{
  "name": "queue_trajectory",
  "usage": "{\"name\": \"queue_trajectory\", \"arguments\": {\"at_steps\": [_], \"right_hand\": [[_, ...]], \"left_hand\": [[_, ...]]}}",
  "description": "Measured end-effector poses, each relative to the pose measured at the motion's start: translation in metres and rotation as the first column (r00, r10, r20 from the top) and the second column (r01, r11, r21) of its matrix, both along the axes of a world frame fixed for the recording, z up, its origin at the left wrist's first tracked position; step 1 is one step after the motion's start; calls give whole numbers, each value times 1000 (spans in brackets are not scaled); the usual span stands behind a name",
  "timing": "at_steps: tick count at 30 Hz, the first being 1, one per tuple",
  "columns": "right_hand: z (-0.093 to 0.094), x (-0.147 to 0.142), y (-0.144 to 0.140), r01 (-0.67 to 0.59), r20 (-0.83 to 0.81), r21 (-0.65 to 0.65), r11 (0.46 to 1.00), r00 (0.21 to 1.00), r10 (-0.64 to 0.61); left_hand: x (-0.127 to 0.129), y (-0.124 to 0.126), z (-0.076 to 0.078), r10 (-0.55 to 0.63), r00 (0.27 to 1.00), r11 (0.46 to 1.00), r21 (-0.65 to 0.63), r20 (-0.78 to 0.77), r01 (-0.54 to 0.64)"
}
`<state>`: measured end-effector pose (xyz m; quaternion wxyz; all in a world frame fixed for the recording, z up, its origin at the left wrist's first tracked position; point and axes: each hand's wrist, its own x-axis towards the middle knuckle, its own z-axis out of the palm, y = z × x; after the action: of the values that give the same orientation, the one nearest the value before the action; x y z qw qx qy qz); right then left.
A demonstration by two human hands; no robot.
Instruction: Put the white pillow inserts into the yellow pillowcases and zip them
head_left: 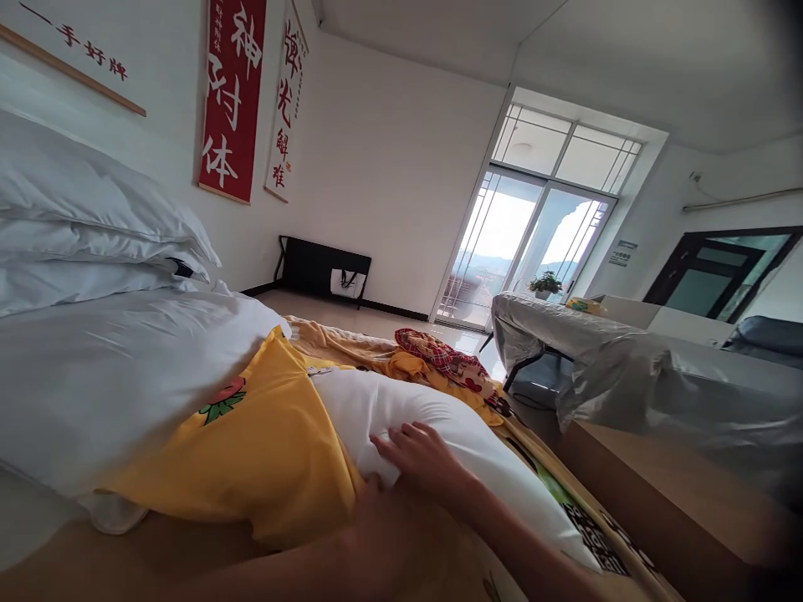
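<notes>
A white pillow (439, 418) lies on the bed, its left end inside a yellow pillowcase (263, 451) printed with a red fruit. My right hand (421, 458) rests on the pillow just outside the case's mouth, fingers spread and pressing into the white fabric. My left forearm crosses the bottom of the view. My left hand (371, 512) sits at the edge of the case's opening, under my right hand. It is blurred and its fingers do not show.
White pillows (81, 217) and a white duvet (113, 368) are stacked on the left. A yellow blanket and red patterned cloth (442, 355) lie further along the bed. A wooden bed edge (665, 502), a covered table (565, 330) and a glass balcony door (520, 242) are on the right.
</notes>
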<state>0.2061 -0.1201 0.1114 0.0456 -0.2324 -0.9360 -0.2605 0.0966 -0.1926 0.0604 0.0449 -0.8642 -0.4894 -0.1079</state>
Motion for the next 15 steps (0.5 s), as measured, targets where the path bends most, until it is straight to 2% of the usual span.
{"name": "queue_trajectory", "arguments": {"at_steps": [2,4,6,8,10,12,15], "right_hand": [[34,-16,0,13,29,-72,997,1000,-11],[58,-30,4,21,12,-136,990,1000,-19],[67,-39,13,1,-51,-185,983,999,-10],[63,-41,23,-50,-118,-217,975,993,25],[50,-34,31,-97,-169,-231,968,984,59],[35,-23,35,-117,-225,-232,966,972,64],[21,-6,32,-111,-272,-212,971,961,50]], "left_hand": [[12,4,5,71,997,987,140,35,-75],[15,12,13,119,991,935,330,63,-133],[11,20,18,127,990,869,475,63,-142],[3,21,14,87,995,840,532,54,-102],[-7,10,1,4,988,895,440,155,-73],[-18,-13,-20,-53,927,963,265,372,-51],[-41,-59,-51,23,845,983,141,534,-116]]}}
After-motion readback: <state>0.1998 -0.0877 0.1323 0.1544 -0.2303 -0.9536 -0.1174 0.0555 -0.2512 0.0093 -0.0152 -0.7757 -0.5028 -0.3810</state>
